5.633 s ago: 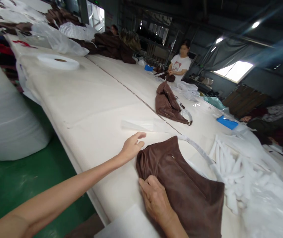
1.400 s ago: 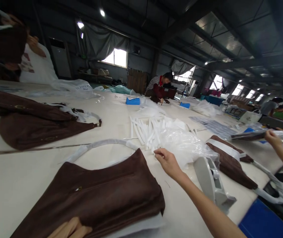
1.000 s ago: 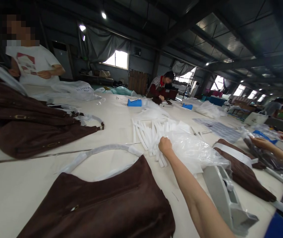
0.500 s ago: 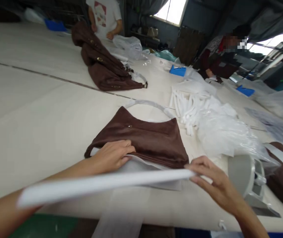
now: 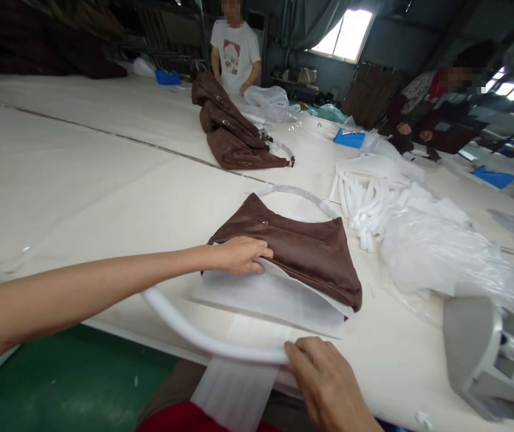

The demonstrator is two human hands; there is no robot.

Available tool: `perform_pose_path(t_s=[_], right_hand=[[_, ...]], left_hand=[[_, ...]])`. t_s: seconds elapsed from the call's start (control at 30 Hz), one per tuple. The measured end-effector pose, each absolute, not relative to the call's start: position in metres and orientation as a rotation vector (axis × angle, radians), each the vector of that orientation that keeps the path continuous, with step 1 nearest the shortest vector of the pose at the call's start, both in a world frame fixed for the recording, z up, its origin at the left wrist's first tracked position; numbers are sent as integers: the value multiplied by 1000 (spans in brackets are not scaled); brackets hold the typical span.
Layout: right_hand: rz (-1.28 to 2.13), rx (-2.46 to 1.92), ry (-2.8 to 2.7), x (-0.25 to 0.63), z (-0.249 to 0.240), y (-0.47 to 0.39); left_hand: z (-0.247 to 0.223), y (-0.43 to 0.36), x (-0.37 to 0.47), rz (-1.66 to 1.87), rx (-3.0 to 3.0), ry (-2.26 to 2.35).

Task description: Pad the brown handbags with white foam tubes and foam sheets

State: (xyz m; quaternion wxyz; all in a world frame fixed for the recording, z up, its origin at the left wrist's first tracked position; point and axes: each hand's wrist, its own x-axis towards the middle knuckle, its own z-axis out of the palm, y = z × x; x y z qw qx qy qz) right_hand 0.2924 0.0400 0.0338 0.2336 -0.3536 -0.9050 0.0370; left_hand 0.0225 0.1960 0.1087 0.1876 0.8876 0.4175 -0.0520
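A brown handbag (image 5: 297, 243) lies flat on the table, its wrapped handle (image 5: 299, 191) curving away on the far side. My left hand (image 5: 243, 254) is closed at the bag's near edge, fingers gripping where a thin white sheet (image 5: 275, 300) comes out from under it. Between the thumb and fingers of my right hand (image 5: 324, 378) is one end of a white foam tube (image 5: 212, 345). The tube bows leftward across the table's front edge, and its far end passes behind my left forearm. A white strip (image 5: 239, 384) hangs over that edge.
A tape dispenser (image 5: 477, 354) stands at the right. Behind it are clear plastic bags (image 5: 441, 252) and a pile of white foam tubes (image 5: 360, 204). More brown bags (image 5: 243, 141) lie farther back. Two people stand beyond the table, near blue holders (image 5: 349, 138).
My right hand has come nearer and lower with the foam tube, which now bends instead of lying straight across my left forearm. My left hand keeps hold at the bag's edge. The view has shifted left.
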Motion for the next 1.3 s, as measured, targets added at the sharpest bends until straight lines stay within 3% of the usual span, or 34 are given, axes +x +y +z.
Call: perform_pose_path(t_s=[0.23,0.83,1.3], right_hand=[[-199,-1244,-2197,310,15,76],[366,-1215,-2032,358,26,68],[-97,-1254,-2251,369,17,62]], left_hand=[[115,200,22,-157,2490,1071],[114,212,18,-154,2442,853],[120,222,22,-202,2246,911]])
